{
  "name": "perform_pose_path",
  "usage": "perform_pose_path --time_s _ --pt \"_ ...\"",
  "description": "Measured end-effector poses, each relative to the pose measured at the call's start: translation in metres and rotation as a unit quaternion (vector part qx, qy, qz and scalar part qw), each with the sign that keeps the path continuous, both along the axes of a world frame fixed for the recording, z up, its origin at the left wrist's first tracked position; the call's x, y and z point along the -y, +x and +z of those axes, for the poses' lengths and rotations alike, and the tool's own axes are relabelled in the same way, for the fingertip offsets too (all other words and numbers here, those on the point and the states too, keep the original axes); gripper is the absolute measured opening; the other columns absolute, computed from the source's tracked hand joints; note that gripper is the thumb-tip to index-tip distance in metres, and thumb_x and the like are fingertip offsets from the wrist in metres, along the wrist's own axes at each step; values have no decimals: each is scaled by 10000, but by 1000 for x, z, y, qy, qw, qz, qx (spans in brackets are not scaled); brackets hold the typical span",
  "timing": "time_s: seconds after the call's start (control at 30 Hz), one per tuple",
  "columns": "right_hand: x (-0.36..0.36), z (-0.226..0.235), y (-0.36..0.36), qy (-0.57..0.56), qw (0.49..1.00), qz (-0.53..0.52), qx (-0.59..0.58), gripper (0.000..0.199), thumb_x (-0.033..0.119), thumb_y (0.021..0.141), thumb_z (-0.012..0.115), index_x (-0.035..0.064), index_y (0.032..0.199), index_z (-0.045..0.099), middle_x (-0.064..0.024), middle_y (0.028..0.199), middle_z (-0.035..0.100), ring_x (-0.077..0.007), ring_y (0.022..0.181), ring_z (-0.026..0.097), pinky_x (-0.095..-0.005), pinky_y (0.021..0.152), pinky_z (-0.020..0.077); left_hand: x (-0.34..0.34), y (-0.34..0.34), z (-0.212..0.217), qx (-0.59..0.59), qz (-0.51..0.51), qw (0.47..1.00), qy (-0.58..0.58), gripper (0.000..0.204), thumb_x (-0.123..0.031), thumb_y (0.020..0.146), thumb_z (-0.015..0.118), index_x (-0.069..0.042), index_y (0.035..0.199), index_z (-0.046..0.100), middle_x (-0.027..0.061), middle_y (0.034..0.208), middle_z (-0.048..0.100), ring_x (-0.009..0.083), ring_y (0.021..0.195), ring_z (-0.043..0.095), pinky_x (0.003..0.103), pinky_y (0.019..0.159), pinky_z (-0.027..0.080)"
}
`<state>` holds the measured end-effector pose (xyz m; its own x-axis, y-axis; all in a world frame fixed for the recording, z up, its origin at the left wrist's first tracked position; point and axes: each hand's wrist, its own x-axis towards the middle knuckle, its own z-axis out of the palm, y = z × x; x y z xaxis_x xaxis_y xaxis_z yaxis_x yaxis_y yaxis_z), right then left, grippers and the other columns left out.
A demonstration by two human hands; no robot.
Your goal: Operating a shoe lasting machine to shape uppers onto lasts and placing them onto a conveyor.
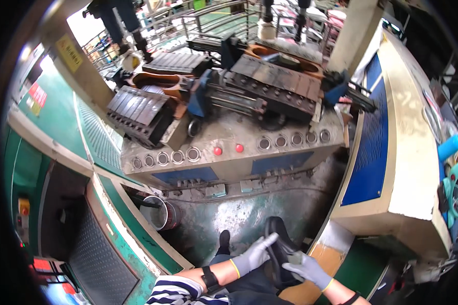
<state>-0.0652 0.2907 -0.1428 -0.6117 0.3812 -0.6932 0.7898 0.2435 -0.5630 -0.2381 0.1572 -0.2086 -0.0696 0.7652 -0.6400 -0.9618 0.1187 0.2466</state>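
A black shoe point(276, 239) is held over my lap, its toe pointing away from me. My left hand point(253, 255), in a pale grey glove with a yellow cuff edge, grips the shoe's left side, fingers along it. On the shoe's right rear part, near its opening, my right hand point(310, 271) is closed, in a matching glove. A small grey-green patch shows by the right fingers; whether it is a separate piece or part of the glove is unclear. The undersides of both hands are hidden.
A machine bench point(229, 170) with round gauges and red buttons stands ahead, carrying metal mould blocks point(275, 76). A metal bucket point(160, 213) sits on the floor. Green cabinets rise at left, a beige and blue machine point(371, 147) at right. Beside my right arm is a brown board point(323, 259).
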Motion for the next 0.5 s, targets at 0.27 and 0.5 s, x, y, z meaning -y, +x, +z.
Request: perform_pose_path --time_s 0.27,0.5 --pt "96 58 -188 0 966 55 -253 1006 470 768 789 -18 1490 285 -275 1477 368 -388 1377 385 -417 1104 355 81 -162 62 12 290 949 124 507 -351 949 556 -48 1353 514 136 1329 596 301 1206 564 461 1085 400" --pt "124 92 -288 -104 924 99 -355 1154 368 722 842 -20 1539 124 -262 1581 151 -369 1489 138 -421 1198 171 130 -249 106 -55 398 884 240 461 -317 963 537 -45 1334 527 127 1335 592 293 1211 559 444 1087 392"
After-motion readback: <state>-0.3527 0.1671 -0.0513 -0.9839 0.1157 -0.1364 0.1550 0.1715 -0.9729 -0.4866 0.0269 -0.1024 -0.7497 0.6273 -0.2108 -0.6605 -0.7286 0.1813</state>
